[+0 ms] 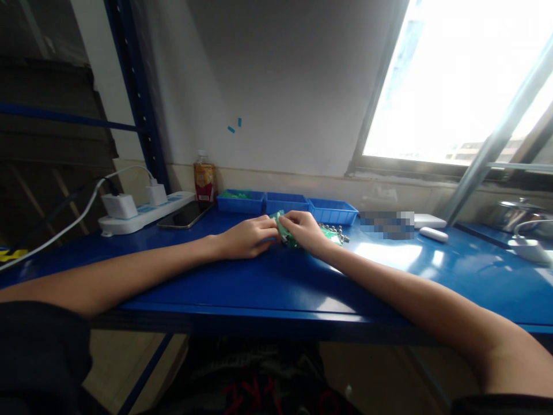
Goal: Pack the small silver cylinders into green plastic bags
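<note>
My left hand [252,237] and my right hand [305,229] meet over the middle of the blue table. Between them is a small green plastic bag [280,222], pinched by the curled fingers of both hands. More green plastic [332,235] lies just beyond my right hand, partly hidden by it. Several small metal fittings [339,232] are heaped on that plastic. What the bag holds, if anything, is hidden by my fingers.
Along the wall stand three blue trays, the left one [241,202] with green plastic inside. A drink bottle [204,177], a phone [185,215] and a power strip [147,212] are at the left. A white case [434,234] and a metal pot [521,216] are at the right.
</note>
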A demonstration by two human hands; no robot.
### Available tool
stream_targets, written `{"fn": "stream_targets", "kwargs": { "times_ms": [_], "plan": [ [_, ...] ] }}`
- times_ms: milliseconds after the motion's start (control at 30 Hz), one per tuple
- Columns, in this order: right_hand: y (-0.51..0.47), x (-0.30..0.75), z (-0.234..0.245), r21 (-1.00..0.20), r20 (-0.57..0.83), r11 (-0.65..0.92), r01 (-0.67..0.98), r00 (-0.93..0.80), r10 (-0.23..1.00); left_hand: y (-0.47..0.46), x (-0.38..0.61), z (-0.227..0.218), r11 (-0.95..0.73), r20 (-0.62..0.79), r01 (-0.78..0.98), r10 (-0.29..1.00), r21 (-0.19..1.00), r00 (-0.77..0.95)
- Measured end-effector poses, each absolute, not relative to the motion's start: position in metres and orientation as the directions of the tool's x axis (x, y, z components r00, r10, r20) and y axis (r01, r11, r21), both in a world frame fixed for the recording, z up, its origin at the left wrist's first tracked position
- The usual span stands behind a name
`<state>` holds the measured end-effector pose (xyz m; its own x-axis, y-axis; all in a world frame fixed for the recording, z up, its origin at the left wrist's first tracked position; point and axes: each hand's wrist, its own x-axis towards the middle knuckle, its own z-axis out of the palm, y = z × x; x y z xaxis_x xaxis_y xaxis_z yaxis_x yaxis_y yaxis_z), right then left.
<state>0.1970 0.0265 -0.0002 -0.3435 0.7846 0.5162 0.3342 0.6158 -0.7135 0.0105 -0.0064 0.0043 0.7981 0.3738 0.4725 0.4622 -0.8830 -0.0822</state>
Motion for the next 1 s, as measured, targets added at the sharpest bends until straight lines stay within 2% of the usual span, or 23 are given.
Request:
{"fn": "stream_targets", "kwargs": {
  "times_ms": [67,133,233,333,433,533,600,667,733,800,867,933,1000],
  "plan": [
    [0.028,0.197,-0.002,-0.688,0.563,0.643,0.335,-0.312,0.765,-0.003,0.011,0.003,-0.852,0.459,0.511,0.501,0.113,0.734],
    [0.029,0.198,-0.003,-0.619,0.623,0.688,0.379,-0.297,0.724,0.002,0.01,0.001,-0.754,0.452,0.548,0.657,0.363,0.603],
    [0.024,0.201,-0.002,-0.413,0.701,0.781,0.468,-0.383,0.601,0.012,0.006,-0.002,-0.56,0.4,0.494,0.826,0.665,0.398],
    [0.014,0.203,-0.003,-0.183,0.681,0.846,0.501,-0.557,0.477,0.019,0.004,-0.003,-0.423,0.335,0.409,0.903,0.809,0.271],
    [0.004,0.202,-0.004,-0.072,0.591,0.87,0.487,-0.682,0.431,0.018,0.002,0.0,-0.352,0.278,0.399,0.932,0.847,0.233],
    [-0.002,0.2,-0.005,-0.021,0.484,0.904,0.426,-0.787,0.382,0.009,0.0,0.008,-0.383,0.275,0.462,0.918,0.8,0.285],
    [-0.004,0.199,-0.005,-0.014,0.449,0.921,0.388,-0.821,0.353,0.0,-0.001,0.013,-0.477,0.365,0.509,0.878,0.716,0.31],
    [-0.003,0.197,-0.005,-0.039,0.451,0.921,0.388,-0.815,0.363,-0.01,-0.002,0.017,-0.584,0.491,0.577,0.806,0.571,0.331],
    [-0.001,0.195,-0.005,-0.096,0.472,0.907,0.41,-0.783,0.404,-0.019,-0.003,0.019,-0.688,0.595,0.629,0.69,0.362,0.412],
    [0.004,0.194,-0.003,-0.208,0.495,0.88,0.427,-0.73,0.471,-0.026,-0.002,0.02,-0.795,0.632,0.59,0.533,0.144,0.563],
    [0.009,0.195,-0.001,-0.398,0.505,0.827,0.397,-0.658,0.559,-0.028,-0.002,0.02,-0.847,0.623,0.531,0.412,-0.007,0.665],
    [0.013,0.196,0.002,-0.623,0.478,0.732,0.277,-0.606,0.636,-0.025,-0.001,0.019,-0.845,0.621,0.529,0.37,-0.085,0.691],
    [0.014,0.197,0.004,-0.784,0.453,0.612,0.103,-0.579,0.678,-0.02,-0.002,0.017,-0.824,0.612,0.551,0.37,-0.13,0.698]
  ]
}}
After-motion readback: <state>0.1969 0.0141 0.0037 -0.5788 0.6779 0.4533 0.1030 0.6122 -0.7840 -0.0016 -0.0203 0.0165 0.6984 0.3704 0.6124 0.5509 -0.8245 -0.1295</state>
